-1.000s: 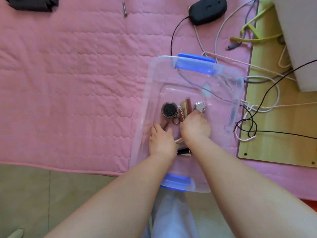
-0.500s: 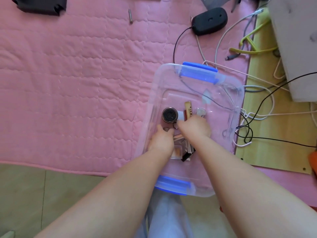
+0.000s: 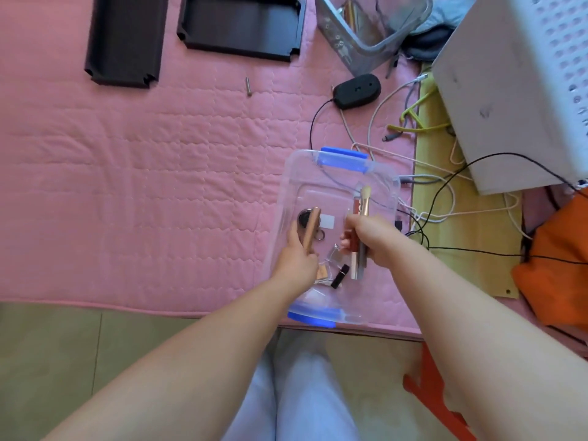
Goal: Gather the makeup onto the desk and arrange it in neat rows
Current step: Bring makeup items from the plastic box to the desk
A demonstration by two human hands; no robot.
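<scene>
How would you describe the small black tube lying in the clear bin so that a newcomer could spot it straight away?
Find the clear plastic bin with blue latches on the pink quilt. On its floor, at the near end between the two wrists, lies the black tube, slanted. It is the only all-black item there; the pieces beside it are clear or tan, and no hand touches it.

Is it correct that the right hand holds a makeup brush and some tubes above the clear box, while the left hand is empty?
Not quite. The head view shows the left hand is not empty: it grips a rose-gold tube. The rest is right: the right hand holds a makeup brush and some tubes above the clear box.
</scene>
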